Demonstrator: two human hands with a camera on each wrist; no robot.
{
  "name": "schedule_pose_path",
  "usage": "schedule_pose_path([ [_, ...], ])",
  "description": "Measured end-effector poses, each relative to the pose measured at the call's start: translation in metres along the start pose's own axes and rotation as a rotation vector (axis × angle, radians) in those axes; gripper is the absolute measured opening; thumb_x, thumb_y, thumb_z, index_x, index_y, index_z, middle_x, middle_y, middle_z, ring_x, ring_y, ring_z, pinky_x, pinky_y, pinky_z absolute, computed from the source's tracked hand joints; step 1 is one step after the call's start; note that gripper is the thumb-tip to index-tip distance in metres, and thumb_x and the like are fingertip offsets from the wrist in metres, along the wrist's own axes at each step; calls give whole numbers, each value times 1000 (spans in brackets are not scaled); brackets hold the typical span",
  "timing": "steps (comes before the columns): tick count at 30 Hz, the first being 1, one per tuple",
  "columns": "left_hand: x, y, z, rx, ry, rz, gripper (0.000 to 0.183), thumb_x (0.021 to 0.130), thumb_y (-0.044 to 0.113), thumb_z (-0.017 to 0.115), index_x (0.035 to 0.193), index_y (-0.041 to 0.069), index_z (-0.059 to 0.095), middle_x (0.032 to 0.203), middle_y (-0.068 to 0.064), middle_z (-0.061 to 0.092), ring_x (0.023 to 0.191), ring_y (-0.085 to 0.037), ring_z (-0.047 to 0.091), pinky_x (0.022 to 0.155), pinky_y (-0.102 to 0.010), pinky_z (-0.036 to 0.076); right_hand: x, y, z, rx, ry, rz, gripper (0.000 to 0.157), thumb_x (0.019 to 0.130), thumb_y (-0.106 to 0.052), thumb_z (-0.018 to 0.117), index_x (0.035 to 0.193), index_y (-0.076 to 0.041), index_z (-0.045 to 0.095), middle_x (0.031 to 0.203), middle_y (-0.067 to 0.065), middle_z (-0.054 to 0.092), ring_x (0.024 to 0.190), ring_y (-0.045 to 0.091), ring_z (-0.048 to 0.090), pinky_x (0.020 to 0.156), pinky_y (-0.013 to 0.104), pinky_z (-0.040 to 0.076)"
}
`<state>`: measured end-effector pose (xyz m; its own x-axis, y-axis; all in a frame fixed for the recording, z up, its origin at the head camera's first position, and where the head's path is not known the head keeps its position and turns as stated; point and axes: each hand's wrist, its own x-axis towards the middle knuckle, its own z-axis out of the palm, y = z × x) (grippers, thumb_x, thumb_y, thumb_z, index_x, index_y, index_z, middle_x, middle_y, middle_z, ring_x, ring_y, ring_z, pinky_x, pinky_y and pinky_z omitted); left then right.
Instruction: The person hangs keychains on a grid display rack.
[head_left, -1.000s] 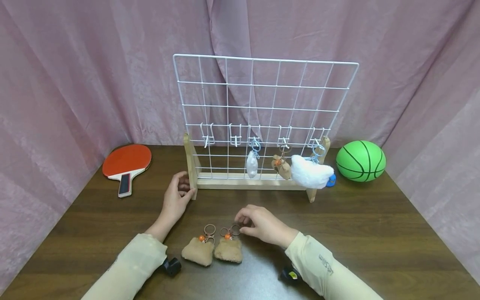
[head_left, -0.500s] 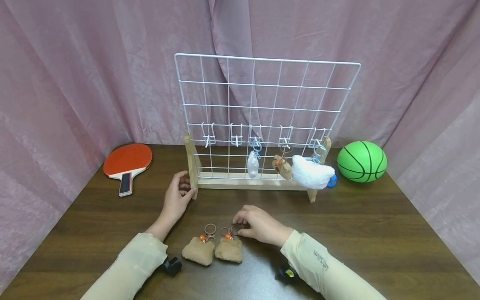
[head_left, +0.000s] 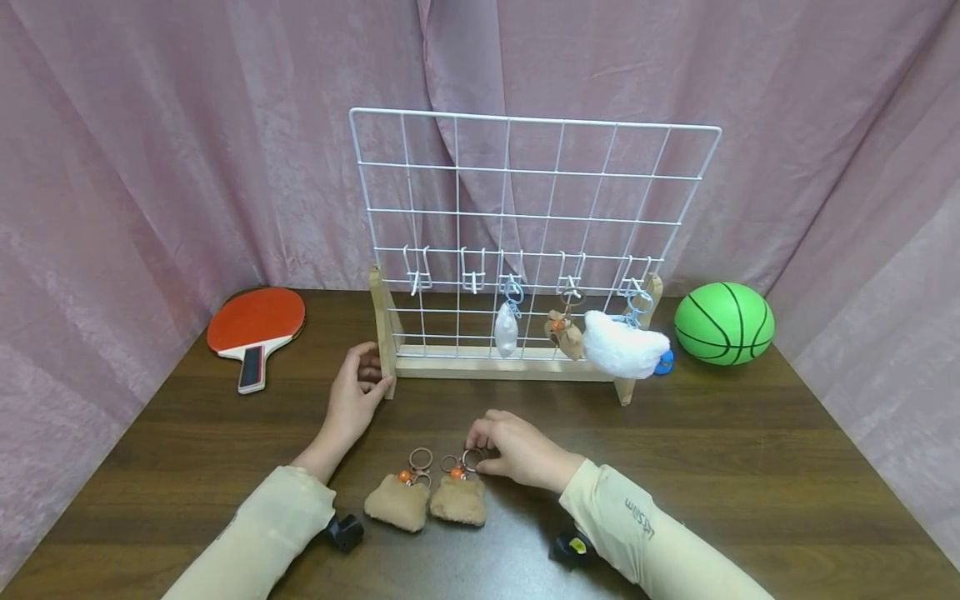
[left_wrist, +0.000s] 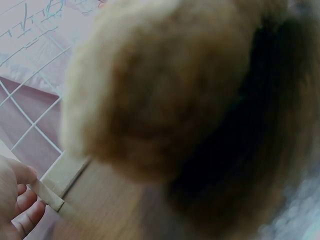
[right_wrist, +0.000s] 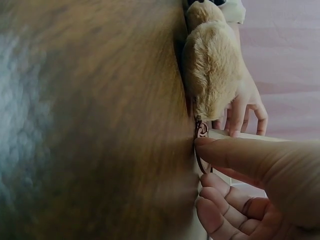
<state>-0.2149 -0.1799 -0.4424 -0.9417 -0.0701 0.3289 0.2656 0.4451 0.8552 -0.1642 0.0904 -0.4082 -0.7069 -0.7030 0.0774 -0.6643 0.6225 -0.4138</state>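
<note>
1. Since a second ago my right hand has shifted slightly leftward; thumb and finger now pinch the ring of a brown plush charm lying on the bench.
2. My left hand grips the wooden post.
3. Three charms hang: small white, brown and large white. I judge the pinched charm and its neighbour remain.
4. The right wrist view shows my thumb against the ring close up; only the head view shows all three hanging charms.

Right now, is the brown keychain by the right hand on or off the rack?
Off: the brown keychain lies on the table, its larger ring touched by the right hand.
</note>
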Motion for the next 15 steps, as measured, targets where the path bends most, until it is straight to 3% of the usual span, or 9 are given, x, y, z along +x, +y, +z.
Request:
schedule_pose_path([
  [8, 0, -1, 2, -8, 12, 15, 53, 85, -3, 67, 132, 1, 43, 110, -21, 60, 86, -2, 56, 66, -13, 47, 0, 0, 1, 81, -6, 20, 24, 78, -10, 78, 94, -11, 60, 85, 0, 61, 76, 11, 57, 71, 19, 48],
  [15, 1, -1, 1, 1, 0, -1, 53, 86, -3, 67, 133, 2, 43, 111, -20, 60, 87, -3, 54, 67, -12, 46, 0, 3, 0, 201, -2, 26, 20, 79, -4, 75, 91, -9, 61, 79, 2, 65, 71, 7, 58, 67, 17, 49],
])
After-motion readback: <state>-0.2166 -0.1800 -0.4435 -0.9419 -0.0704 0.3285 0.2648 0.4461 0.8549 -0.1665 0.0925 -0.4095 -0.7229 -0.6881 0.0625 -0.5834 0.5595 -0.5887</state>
